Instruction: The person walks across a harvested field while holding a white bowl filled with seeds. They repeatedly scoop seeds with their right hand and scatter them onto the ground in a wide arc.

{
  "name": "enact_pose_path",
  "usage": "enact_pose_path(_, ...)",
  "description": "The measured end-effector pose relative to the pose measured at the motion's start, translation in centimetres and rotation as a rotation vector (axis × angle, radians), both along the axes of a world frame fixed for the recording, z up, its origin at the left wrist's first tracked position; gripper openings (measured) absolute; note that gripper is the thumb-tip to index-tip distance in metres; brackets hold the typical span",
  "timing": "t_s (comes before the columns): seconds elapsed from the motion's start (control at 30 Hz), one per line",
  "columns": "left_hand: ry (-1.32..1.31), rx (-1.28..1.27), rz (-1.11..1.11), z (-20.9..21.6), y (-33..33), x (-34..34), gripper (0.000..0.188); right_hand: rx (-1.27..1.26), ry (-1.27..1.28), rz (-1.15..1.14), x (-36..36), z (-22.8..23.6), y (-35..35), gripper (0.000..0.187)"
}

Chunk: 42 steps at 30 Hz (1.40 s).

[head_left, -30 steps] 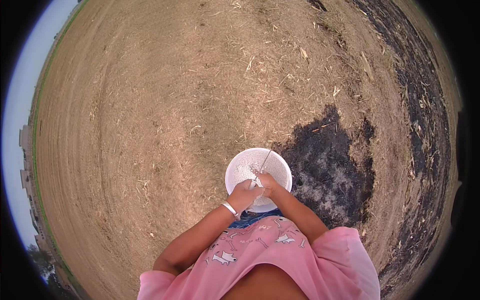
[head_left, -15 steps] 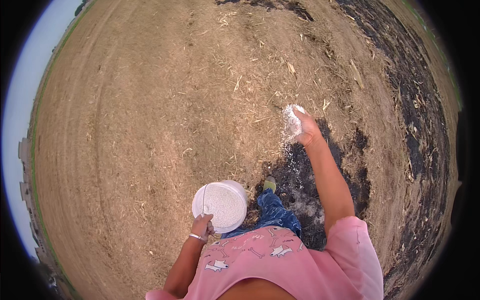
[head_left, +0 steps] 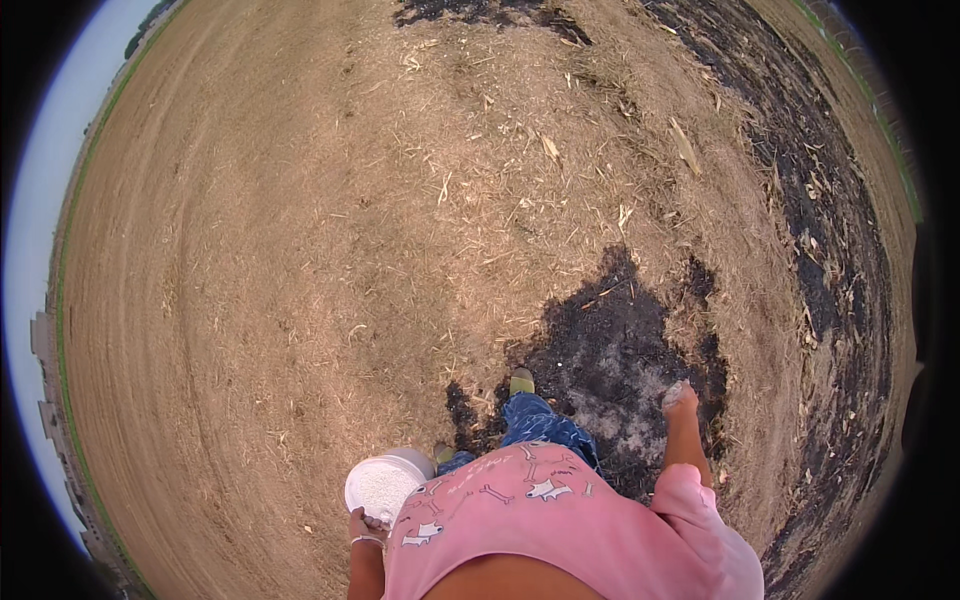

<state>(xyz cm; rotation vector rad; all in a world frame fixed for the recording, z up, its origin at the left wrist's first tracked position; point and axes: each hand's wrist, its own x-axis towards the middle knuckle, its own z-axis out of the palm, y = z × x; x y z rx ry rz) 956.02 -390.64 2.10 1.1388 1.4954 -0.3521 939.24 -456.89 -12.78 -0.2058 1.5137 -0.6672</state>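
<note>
My left hand (head_left: 369, 523) is closed at the near edge of a white bucket (head_left: 408, 459), where its handle is gripped. White granules (head_left: 381, 488) fill the bucket, which hangs beside my left hip, partly hidden by my pink shirt. Out to the right, my right hand (head_left: 679, 398) is held low over blackened ground, its fingers curled. A whitish mass shows at those fingers, seemingly a handful of the same granules, though it is small in view.
Dry soil strewn with straw and husks (head_left: 300, 250) spreads ahead and to the left. A burnt black patch (head_left: 610, 320) lies by my shoe (head_left: 521, 381). A longer charred strip (head_left: 830, 230) runs along the right, and low buildings (head_left: 45, 340) stand at the far left.
My right hand has swung back and right from in front of me, where granules were trickling from it. The bucket and my left hand have moved nearer my body and slightly left.
</note>
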Motion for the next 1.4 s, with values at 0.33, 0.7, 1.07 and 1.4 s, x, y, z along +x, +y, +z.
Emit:
enact_pose_path(0.33, 0.014, 0.12, -0.074, 0.8, -5.4, 2.6, 0.025, -0.522, -0.553, 0.352, 21.8, 18.7, -12.3, 0.015)
enact_pose_path(0.7, -0.014, -0.094, -0.258, -3.6, -17.6, 9.4, 0.026, -0.235, -0.139, -0.03, 6.2, 9.7, -10.6, 0.016)
enact_pose_path(1.07, 0.012, 0.065, -0.294, -3.9, -16.9, 15.8, 0.027, -0.019, 0.661, -0.593, -7.9, 5.4, -8.9, 0.031)
enact_pose_path(1.4, -0.018, 0.097, -0.326, -2.9, -19.8, 25.2, 0.028, -0.552, -0.267, 0.372, 29.2, 20.0, -26.2, 0.047)
